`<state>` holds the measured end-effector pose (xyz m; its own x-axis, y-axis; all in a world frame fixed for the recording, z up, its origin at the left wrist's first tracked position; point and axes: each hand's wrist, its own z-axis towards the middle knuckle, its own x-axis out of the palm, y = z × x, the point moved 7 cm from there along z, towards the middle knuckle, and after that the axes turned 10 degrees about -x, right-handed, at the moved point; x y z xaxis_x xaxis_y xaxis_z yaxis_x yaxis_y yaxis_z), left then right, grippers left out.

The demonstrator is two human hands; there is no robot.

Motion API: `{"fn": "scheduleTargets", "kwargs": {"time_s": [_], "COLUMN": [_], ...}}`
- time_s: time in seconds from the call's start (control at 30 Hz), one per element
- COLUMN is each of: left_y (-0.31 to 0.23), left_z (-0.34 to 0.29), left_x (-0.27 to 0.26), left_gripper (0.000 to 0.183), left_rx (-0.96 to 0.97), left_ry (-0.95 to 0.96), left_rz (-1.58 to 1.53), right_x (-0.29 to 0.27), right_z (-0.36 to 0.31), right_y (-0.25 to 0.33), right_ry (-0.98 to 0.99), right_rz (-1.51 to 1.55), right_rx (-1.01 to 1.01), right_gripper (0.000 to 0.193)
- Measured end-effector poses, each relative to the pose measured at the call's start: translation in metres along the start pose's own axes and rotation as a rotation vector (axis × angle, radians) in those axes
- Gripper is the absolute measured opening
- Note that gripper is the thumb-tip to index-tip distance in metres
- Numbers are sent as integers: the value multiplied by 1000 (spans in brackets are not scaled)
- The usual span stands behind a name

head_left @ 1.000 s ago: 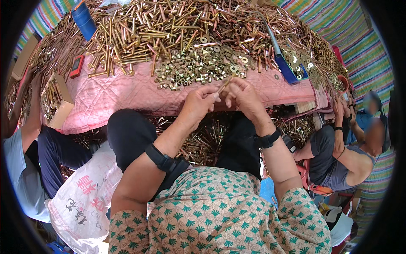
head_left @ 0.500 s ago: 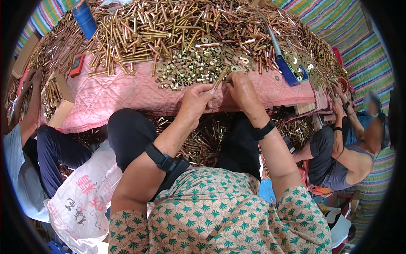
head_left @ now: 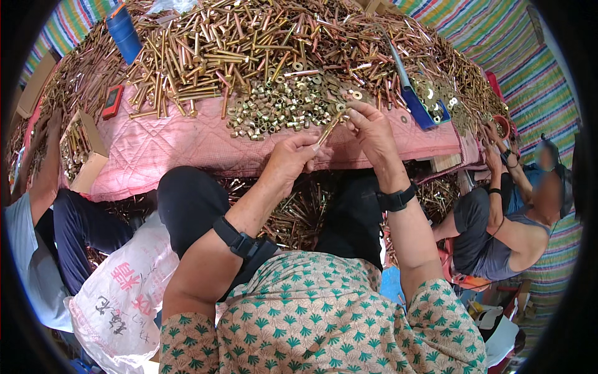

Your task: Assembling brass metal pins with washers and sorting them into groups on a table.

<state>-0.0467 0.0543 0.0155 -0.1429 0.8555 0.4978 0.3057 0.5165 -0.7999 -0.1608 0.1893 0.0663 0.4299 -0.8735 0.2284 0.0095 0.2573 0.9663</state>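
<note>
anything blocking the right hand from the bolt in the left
Nothing visible: the left hand holds the bolt by its near end, and the right hand is at its far end, touching or nearly so.

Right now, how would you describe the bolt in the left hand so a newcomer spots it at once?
Start at the broad pink quilted cloth and find the pile of short hollow metal pieces on it. Just below that pile in the picture, the left hand grips a slim gold-coloured bolt. Unlike the loose heaped bolts, it slants up to the right hand.
</note>
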Motion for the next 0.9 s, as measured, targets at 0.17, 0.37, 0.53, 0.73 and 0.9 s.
{"fn": "scheduleTargets", "kwargs": {"time_s": [0.17,0.37,0.53,0.73,0.9], "left_y": [0,3,5,3,2], "left_z": [-2,-2,-1,-2,-2], "left_x": [1,2,7,8,8], "left_gripper": [20,19,18,17,18], "left_rx": [-10,-10,-24,5,-5], "left_ry": [22,75,107,102,84], "left_rz": [7,-2,9,32,77], "right_x": [6,10,0,7,8], "right_z": [-3,-5,-1,-1,-1], "right_y": [8,16,15,16,16], "right_ry": [68,156,247,237,286], "right_rz": [-29,13,-75,-15,-117], "right_rx": [-11,-27,-21,30,27], "right_gripper": [18,17,14,16,14]}}
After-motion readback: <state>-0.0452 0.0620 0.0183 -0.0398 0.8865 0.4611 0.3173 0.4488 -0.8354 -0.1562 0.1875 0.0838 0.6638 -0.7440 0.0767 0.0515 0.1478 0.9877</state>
